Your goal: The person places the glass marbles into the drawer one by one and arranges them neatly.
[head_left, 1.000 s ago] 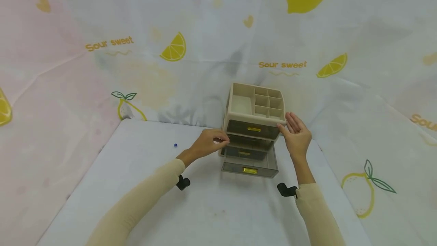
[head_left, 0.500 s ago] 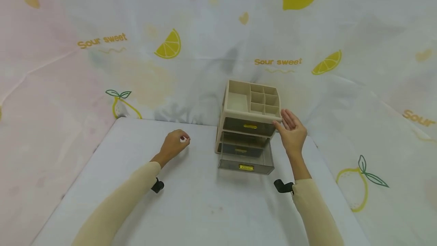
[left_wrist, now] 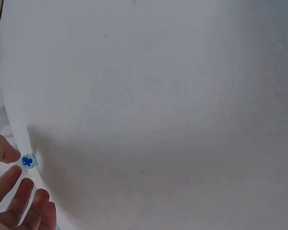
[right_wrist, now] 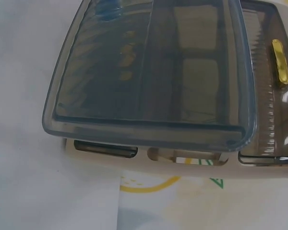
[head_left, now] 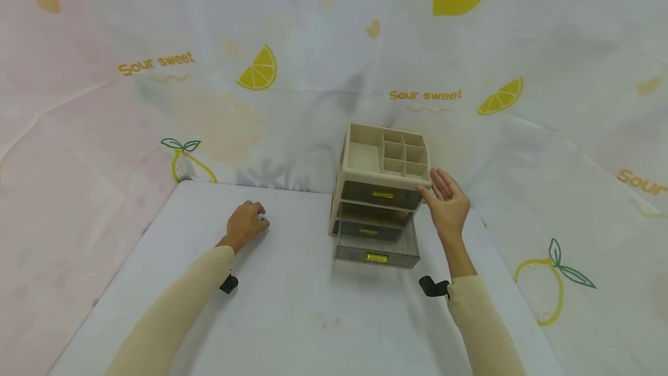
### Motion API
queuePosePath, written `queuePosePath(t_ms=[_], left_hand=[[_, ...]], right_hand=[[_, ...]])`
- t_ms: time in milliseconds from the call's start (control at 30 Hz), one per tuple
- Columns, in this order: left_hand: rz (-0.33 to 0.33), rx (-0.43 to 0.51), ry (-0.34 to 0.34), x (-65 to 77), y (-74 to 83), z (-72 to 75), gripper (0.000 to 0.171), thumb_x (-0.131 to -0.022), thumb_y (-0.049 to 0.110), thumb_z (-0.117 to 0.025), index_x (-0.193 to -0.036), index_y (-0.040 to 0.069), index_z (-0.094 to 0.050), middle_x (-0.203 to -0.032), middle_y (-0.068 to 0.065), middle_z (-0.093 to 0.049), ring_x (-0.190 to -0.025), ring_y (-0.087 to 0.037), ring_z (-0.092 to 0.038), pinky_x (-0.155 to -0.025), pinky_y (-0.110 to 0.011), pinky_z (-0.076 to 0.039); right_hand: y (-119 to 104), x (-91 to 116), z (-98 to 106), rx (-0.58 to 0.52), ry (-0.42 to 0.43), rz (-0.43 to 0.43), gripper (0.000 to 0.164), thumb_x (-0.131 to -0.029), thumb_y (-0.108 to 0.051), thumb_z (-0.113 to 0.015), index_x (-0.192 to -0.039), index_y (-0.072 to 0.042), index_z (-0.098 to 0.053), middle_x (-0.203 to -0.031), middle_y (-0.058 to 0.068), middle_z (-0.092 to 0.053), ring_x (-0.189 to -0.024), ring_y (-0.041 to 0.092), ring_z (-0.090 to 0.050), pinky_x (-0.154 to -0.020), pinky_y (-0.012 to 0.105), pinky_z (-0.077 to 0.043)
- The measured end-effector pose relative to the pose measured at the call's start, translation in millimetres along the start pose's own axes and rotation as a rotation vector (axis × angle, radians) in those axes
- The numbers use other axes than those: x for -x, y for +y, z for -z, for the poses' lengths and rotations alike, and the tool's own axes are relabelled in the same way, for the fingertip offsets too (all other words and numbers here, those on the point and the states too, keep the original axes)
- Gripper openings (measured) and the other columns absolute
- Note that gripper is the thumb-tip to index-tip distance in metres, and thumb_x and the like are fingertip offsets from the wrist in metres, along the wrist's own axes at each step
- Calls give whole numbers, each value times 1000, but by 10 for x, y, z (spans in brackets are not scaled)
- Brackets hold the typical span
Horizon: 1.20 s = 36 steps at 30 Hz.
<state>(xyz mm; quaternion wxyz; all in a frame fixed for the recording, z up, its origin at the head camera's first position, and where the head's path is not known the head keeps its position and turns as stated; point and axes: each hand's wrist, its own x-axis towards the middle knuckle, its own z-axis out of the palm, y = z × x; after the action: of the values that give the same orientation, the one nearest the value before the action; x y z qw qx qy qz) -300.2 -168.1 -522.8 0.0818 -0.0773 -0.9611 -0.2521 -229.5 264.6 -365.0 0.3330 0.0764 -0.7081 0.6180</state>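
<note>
A small clear marble with a blue pattern lies on the white table. My left hand is over it, thumb and forefinger tips right at its edge, the other fingers spread and loosely bent. The beige desktop organizer stands at the back, right of centre. Its smoky see-through middle drawer is pulled out; the top drawer is in. My right hand rests at the organizer's upper right front corner, thumb at the front and fingers straight along the side. Most of that hand is out of the right wrist view.
The organizer's top has several open compartments. Its pulled-out drawer juts toward me over the white table. Behind stands a lemon-print cloth backdrop.
My left hand has moved left, away from the organizer's drawers, to the marble. The right hand has stayed at the organizer's corner, and the head view has shifted slightly.
</note>
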Motion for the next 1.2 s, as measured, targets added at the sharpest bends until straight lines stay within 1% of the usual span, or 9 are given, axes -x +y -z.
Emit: queuePosePath(t_ms=[133, 333, 467, 567, 667, 867, 1033, 1133, 1200], left_hand=[[16, 24, -38, -17, -37, -13, 26, -80, 13, -69, -101, -3, -68, -92, -17, -59, -81, -31, -57, -74, -47, -51], [-42, 51, -57, -42, -25, -26, 20, -79, 6, -69, -95, -7, -66, -85, -15, -59, -78, -29, -55, -74, -44, -49], [-59, 59, -81, -57, -15, -36, 15, -79, 1, -68, -92, -6, -66, -85, -15, -59, -80, -30, -56, -76, -44, -49], [-40, 61, -99, -66, -25, -47, 13, -80, 0, -67, -91, -6, -66, -86, -14, -59, -82, -30, -56, -77, -43, -50], [-30, 65, -106, -70, -43, -59, 13, -80, 0, -67, -92, -5, -67, -88, -15, -60, -83, -30, -57, -77, -43, -51], [-32, 89, -84, -55, -73, -73, 13, -81, -1, -66, -92, -6, -67, -88, -15, -61, -84, -31, -58, -77, -44, -51], [-50, 189, -35, -47, -59, -74, 13, -79, -3, -68, -92, -6, -69, -86, -15, -63, -82, -30, -58, -75, -44, -51], [-68, 253, -18, -47, -42, -82, 14, -77, -6, -69, -91, -5, -70, -87, -14, -65, -82, -29, -60, -76, -44, -52], [-76, 292, -13, -47, -35, -99, 14, -77, -7, -70, -90, -3, -71, -88, -13, -65, -82, -28, -60, -76, -43, -53]], right_hand=[[-5, 3, -6, -6, 0, 2, 57, -76, 12, -77, -128, 11, -55, -126, 28, -57, -118, 32, -58, -96, 29, -47], [25, -9, 3, -11, 5, 10, 58, -75, 12, -77, -128, 11, -55, -126, 30, -56, -118, 28, -59, -95, 29, -47], [156, -40, 30, -18, 12, 13, 59, -74, 12, -78, -129, 9, -56, -127, 28, -57, -118, 27, -59, -95, 28, -47], [259, -61, 45, -13, 18, 11, 60, -74, 9, -79, -130, 7, -57, -127, 24, -59, -118, 27, -59, -96, 28, -47], [277, -59, 44, -6, 19, 15, 60, -74, 6, -80, -129, 5, -58, -127, 22, -60, -118, 27, -59, -96, 27, -47], [263, -53, 34, -10, 12, 21, 60, -75, 7, -80, -130, 7, -57, -127, 22, -60, -119, 28, -58, -96, 28, -47], [129, -30, 18, -9, 5, 19, 58, -74, 12, -78, -128, 10, -56, -126, 28, -57, -118, 29, -58, -95, 30, -47], [41, -8, 8, -6, 3, 18, 57, -74, 12, -78, -127, 11, -56, -125, 29, -57, -117, 29, -59, -95, 31, -47], [35, -6, 6, -7, 2, 18, 57, -75, 12, -77, -128, 12, -56, -125, 29, -57, -117, 29, -59, -95, 31, -47]])
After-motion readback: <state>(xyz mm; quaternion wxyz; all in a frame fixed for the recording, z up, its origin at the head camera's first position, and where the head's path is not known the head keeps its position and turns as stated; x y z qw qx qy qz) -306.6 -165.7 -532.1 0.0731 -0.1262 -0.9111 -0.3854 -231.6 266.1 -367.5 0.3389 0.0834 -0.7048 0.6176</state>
